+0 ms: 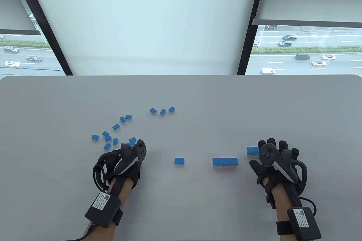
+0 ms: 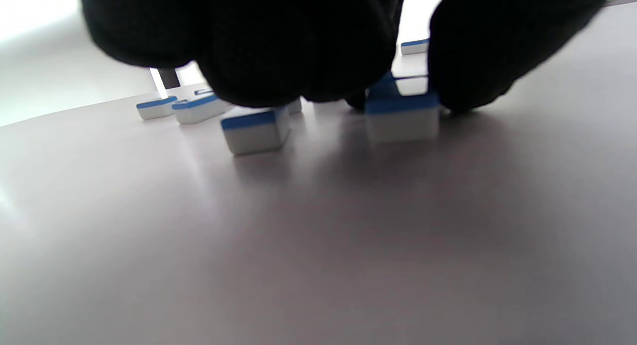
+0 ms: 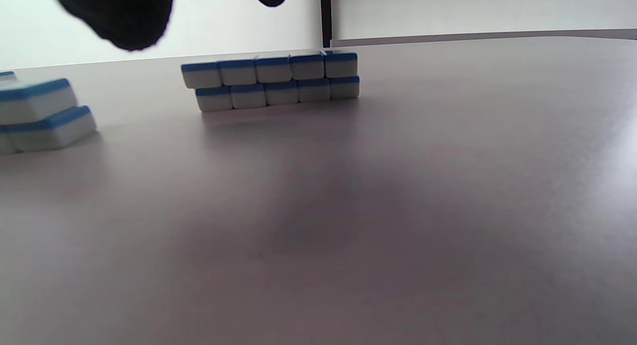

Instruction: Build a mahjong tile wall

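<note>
My left hand (image 1: 132, 150) reaches into a scatter of loose blue-backed mahjong tiles (image 1: 109, 138). In the left wrist view its curled fingers (image 2: 298, 46) and thumb (image 2: 473, 56) pinch one tile (image 2: 402, 117) that stands on the table. My right hand (image 1: 268, 152) hovers with its fingers spread and holds nothing. Its fingertips are over a two-layer wall section (image 1: 252, 150) (image 3: 276, 81), five tiles long, which the hand partly hides from above. A second two-layer section (image 1: 224, 162) (image 3: 40, 113) lies to its left.
A pair of tiles (image 1: 179, 161) lies side by side between my hands. Three more tiles (image 1: 162, 110) sit farther back at mid-table. Other loose tiles (image 2: 256, 130) lie close to my left fingers. The grey table (image 1: 181, 201) ends at a window.
</note>
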Demonstrator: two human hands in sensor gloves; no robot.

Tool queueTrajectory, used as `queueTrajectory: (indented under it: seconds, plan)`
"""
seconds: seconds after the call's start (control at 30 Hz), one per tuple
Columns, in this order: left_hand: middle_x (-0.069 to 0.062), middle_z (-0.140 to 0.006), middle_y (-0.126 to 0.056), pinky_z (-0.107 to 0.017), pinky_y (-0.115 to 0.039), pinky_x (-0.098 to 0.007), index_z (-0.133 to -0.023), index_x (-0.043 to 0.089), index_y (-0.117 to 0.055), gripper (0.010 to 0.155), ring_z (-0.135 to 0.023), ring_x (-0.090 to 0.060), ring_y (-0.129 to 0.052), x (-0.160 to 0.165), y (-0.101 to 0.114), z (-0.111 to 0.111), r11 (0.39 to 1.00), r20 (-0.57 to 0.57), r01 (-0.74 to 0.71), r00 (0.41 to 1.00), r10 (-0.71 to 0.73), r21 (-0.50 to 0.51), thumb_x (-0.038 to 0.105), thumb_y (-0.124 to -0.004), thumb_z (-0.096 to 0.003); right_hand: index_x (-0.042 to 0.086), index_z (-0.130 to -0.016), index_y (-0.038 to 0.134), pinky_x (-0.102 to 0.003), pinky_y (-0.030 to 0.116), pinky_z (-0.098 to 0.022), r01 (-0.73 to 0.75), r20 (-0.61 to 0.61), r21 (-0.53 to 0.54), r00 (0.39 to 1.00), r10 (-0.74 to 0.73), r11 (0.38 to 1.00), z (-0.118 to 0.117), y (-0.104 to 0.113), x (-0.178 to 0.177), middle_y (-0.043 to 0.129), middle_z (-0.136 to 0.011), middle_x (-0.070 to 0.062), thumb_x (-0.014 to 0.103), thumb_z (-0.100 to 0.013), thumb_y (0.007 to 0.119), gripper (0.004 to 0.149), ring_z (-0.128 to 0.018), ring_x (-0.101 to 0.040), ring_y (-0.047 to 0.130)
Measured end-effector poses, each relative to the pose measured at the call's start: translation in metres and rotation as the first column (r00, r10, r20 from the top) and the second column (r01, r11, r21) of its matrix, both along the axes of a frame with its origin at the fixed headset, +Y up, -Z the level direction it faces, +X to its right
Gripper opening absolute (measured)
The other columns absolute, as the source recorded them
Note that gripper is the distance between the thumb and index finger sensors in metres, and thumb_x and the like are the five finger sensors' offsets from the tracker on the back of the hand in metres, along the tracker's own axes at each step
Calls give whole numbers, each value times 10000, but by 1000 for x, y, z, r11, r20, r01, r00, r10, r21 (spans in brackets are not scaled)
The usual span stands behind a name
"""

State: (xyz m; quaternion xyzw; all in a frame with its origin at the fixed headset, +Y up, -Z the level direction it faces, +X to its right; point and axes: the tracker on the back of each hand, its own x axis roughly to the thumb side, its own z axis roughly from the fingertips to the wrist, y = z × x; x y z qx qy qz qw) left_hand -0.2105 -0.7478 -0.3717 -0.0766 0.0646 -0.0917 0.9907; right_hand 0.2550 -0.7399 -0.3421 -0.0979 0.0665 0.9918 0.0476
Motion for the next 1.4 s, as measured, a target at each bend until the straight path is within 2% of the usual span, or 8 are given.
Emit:
queueTrajectory:
  seconds: [0.17,0.37,0.5,0.63,0.93,1.0,1.13,1.4]
  plan:
    - [70,-697,-889,-516,-787,-516,-918,213,-788,599,-556,-194,-927,4,-1,0,1000,48,12,999,-13,13,536,-835,-415,344,-1059,331,-645,105,-656,3,2,6,1000,-3,1000,0,1,1,220,-1149,15,628,-403,696,802,-1023,-400,152]
    - [78,-727,-873,-534,-776,-517,-929,236,-760,607,-581,-197,-921,15,8,3,995,130,-23,991,10,95,542,-828,-409,343,-1059,331,-645,104,-656,6,4,6,1000,-6,1000,0,0,2,221,-1149,18,627,-404,696,802,-1024,-399,152]
    - [82,-757,-881,-544,-785,-515,-931,248,-755,611,-609,-202,-935,30,15,9,982,240,-88,970,46,166,544,-829,-402,346,-1059,331,-644,104,-657,5,1,7,1000,-5,1000,-1,0,2,222,-1149,19,627,-404,695,800,-1024,-399,152]
    - [83,-775,-912,-521,-826,-503,-923,260,-765,611,-620,-211,-978,43,16,12,962,326,-190,938,118,197,562,-823,-395,346,-1059,331,-645,104,-656,3,-2,9,1000,-3,1000,-1,1,1,222,-1149,20,628,-404,695,801,-1024,-398,152]
    - [82,-816,-897,-551,-800,-508,-943,285,-741,599,-670,-211,-957,77,1,16,976,417,-178,902,112,123,537,-822,-406,345,-1059,335,-645,104,-656,2,-2,9,1000,-2,1000,-1,1,1,225,-1149,22,627,-404,694,799,-1024,-398,153]
    - [82,-831,-883,-569,-788,-507,-956,288,-722,595,-687,-210,-944,83,-4,15,985,408,-162,905,124,61,530,-816,-421,345,-1059,335,-645,104,-656,2,-2,8,1000,-2,1000,-1,0,1,224,-1149,21,626,-405,695,798,-1024,-398,153]
    - [75,-844,-874,-587,-776,-513,-969,281,-711,591,-703,-210,-934,88,-4,16,982,414,-179,900,135,68,513,-813,-435,344,-1059,336,-644,105,-656,-2,-4,7,1000,2,1000,-1,0,0,224,-1149,23,626,-404,694,798,-1024,-397,154]
    - [81,-842,-888,-587,-772,-516,-977,331,-728,564,-700,-233,-931,95,-5,13,992,392,-113,916,80,61,505,-809,-447,346,-1059,337,-645,105,-656,-12,-3,2,1000,12,1000,-1,0,-1,226,-1149,22,626,-405,694,796,-1024,-398,154]
